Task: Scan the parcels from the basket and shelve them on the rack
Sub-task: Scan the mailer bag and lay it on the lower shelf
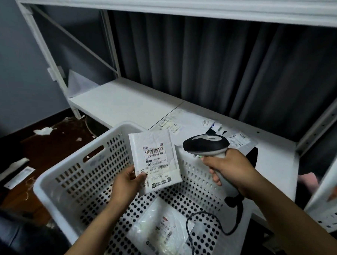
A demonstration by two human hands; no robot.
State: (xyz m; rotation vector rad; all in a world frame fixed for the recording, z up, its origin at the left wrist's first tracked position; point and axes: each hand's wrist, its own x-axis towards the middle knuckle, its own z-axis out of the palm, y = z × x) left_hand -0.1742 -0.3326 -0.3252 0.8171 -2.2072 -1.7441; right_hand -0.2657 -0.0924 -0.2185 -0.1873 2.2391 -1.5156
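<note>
Head view: above the basket [49, 177], the left hand [128, 180] pinches a white parcel [153, 139] by its lower corner, label [159, 163] up; the right hand [230, 167] is wrapped round the scanner [206, 145] grip just beside it. The label carries several barcodes [154, 151], so the beam may catch the wrong one, and the thumb [140, 177] seems to cover its corner. A corner pinch could let the parcel slip back into the basket, where the cable [187, 224] may snag a second parcel [162, 226]
</note>
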